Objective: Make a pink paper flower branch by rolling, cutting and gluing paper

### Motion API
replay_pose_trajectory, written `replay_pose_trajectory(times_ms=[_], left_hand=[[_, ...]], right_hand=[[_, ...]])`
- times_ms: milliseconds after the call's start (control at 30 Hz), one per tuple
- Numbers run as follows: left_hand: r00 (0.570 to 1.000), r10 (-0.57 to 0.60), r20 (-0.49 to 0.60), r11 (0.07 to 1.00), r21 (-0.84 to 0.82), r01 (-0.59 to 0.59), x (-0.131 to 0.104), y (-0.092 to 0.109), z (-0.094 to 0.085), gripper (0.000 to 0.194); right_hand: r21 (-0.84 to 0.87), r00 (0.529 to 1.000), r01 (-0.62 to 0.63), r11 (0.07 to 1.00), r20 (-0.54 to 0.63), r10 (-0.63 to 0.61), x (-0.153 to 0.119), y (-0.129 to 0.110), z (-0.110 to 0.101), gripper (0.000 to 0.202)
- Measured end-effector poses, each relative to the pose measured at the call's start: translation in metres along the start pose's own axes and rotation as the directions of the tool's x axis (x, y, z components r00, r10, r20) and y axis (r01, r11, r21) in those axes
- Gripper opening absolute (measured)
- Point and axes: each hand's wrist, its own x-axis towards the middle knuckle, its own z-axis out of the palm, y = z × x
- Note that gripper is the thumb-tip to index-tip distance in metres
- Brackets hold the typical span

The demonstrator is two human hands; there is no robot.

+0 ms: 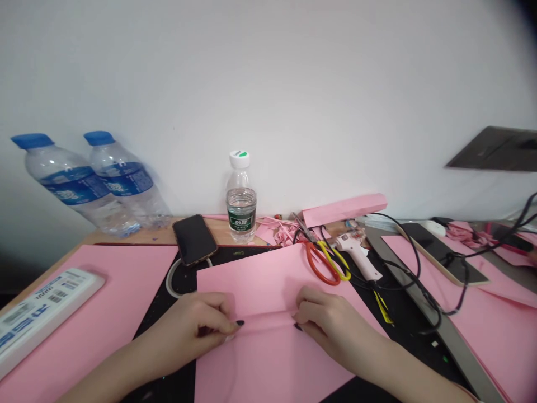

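Head view: left hand (210,322) closed in a tight pinch, thumb against fingers, on the pink paper sheet (268,369). Right hand (327,322) does the same a short way across; thumb and fingers together, gripping paper. Between the two pinches the sheet rises in a narrow ridge running side to side. Sheet sits front and center, on the black mat (180,386).

Scissors (311,263) with one red and one yellow handle loop overlap the sheet's far right part, beyond the right hand. Pale pink glue gun (356,254) just right of them, cable trailing near the sheet's edge. Left of the sheet: dark-screened phone (195,239) and white cable loop (170,280); farther left, a white box (46,319) on another pink sheet (130,285). Green-labeled water bottle (241,196) stands upright at the back of the table (94,239), near the wall.
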Motion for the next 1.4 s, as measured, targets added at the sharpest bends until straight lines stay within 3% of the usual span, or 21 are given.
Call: replay_pose_trajectory(times_ms=[1400], left_hand=[[0.999,-0.032,0.003,0.999,-0.042,0.032,0.0001,0.0013,-0.0002,0.022]], right_hand=[[-0.001,1.000,0.000,1.000,-0.008,0.000,0.0007,-0.0018,-0.0027,0.019]])
